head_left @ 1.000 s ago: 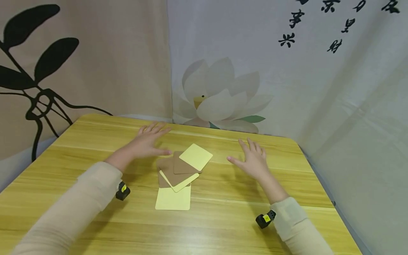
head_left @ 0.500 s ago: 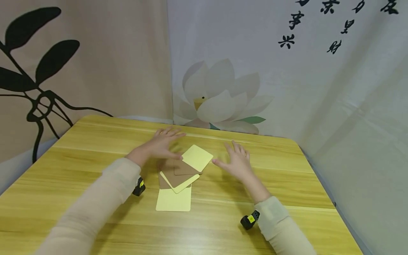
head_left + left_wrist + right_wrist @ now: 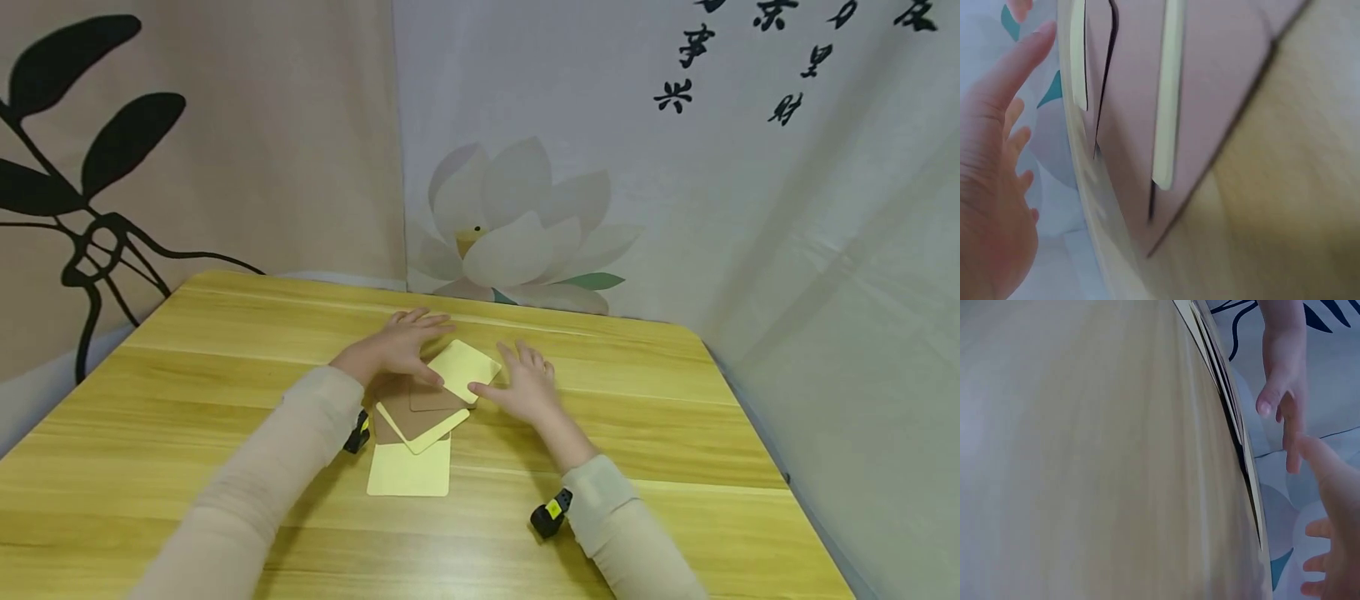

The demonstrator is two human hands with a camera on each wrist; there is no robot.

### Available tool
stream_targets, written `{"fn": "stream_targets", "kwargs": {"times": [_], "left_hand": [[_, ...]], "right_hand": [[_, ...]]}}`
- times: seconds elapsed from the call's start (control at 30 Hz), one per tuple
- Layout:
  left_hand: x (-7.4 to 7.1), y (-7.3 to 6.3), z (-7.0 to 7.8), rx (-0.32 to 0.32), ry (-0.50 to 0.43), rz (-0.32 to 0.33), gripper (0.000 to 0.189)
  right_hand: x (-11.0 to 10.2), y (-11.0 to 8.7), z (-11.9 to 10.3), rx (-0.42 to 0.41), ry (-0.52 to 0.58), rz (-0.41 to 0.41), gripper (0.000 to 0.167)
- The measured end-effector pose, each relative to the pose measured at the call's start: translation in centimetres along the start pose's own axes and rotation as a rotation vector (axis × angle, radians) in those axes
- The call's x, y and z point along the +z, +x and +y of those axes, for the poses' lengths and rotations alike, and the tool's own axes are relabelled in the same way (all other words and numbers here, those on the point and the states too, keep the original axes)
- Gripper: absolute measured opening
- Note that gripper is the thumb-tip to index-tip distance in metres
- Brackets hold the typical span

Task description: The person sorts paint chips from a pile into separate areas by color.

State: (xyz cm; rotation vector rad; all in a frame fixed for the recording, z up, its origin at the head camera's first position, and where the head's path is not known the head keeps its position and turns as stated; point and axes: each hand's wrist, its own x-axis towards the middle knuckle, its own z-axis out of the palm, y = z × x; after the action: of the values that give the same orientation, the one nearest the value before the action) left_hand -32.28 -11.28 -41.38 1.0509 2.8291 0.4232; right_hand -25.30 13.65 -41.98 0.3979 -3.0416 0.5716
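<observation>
Several thin square cards overlap on the table in the head view. A pale yellow card [image 3: 462, 365] lies on top at the back, over brown cards [image 3: 397, 408], and another yellow card [image 3: 408, 473] sticks out at the front. My left hand [image 3: 401, 343] is at the pile's back left, fingers spread, its thumb overlapping the brown and yellow cards in this view. From the right my right hand [image 3: 525, 387] comes in with fingers spread, thumb tip over the top card's right edge. Neither hand grips anything. In the left wrist view a brown card [image 3: 1216, 75] stretches beside the left thumb.
The wooden table [image 3: 637, 417] reaches back to a light curtain [image 3: 712, 208] printed with a lotus, characters and dark leaves. Each wrist wears a small black camera; the right one [image 3: 551, 514] sits low over the tabletop.
Both hands have moved inward toward each other, the left one going right and the right one going left, up to the pile. The cards have stayed where they were.
</observation>
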Motion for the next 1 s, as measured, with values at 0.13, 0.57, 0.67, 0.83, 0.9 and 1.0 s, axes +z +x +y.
{"fn": "stream_targets", "kwargs": {"times": [0.13, 0.57, 0.67, 0.83, 0.9, 1.0], "left_hand": [[0.1, 0.7, 0.0, -0.019, 0.001, -0.043, 0.106], [-0.2, 1.9, 0.5, -0.046, -0.044, -0.136, 0.108], [0.0, 2.0, 0.5, -0.048, -0.048, -0.142, 0.107], [0.4, 2.3, 0.5, -0.037, -0.061, -0.147, 0.104], [0.6, 2.4, 0.5, -0.03, -0.063, -0.152, 0.103], [0.8, 2.6, 0.5, -0.033, -0.07, -0.156, 0.101]], "right_hand": [[0.5, 0.4, -0.4, -0.003, -0.002, -0.022, 0.098], [2.0, 1.4, -0.8, 0.017, 0.01, -0.059, 0.107], [2.2, 1.5, -0.8, 0.014, 0.014, -0.069, 0.108], [2.4, 1.6, -0.6, 0.023, 0.016, -0.094, 0.107], [2.3, 1.6, -0.6, 0.028, 0.021, -0.105, 0.105], [2.3, 1.6, -0.5, 0.033, 0.023, -0.117, 0.104]]}}
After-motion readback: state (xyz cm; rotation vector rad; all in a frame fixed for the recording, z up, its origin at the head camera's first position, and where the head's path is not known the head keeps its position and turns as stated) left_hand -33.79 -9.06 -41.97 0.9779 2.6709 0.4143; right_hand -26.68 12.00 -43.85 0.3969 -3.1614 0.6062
